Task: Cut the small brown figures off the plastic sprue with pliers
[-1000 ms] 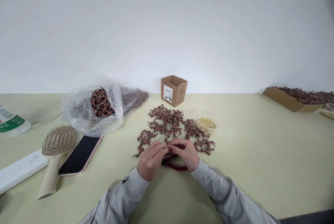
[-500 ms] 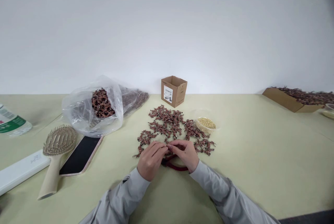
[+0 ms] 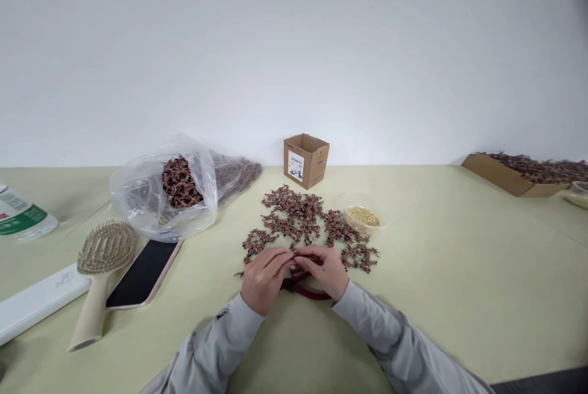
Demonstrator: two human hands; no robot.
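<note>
My left hand point(image 3: 263, 279) and my right hand point(image 3: 327, 270) meet fingertip to fingertip at the near edge of a spread of small reddish-brown pieces point(image 3: 303, 222) on the pale green table point(image 3: 459, 277). Both pinch a small dark red piece between them. A dark red cord loop point(image 3: 309, 292) hangs under my hands and rests on the table. A small clear dish of tiny gold beads point(image 3: 362, 217) stands at the right of the spread.
A clear plastic bag point(image 3: 151, 198) of the same pieces lies at the left. Nearer are a hairbrush point(image 3: 98, 265), a phone point(image 3: 143, 272), a white flat box point(image 3: 39, 301) and a bottle point(image 3: 21, 220). A small open carton point(image 3: 305, 160) stands behind; a cardboard tray point(image 3: 509, 177) sits far right.
Both hands have crept slightly away from me towards the spread, still pinching the piece. Nothing else on the table has moved.
</note>
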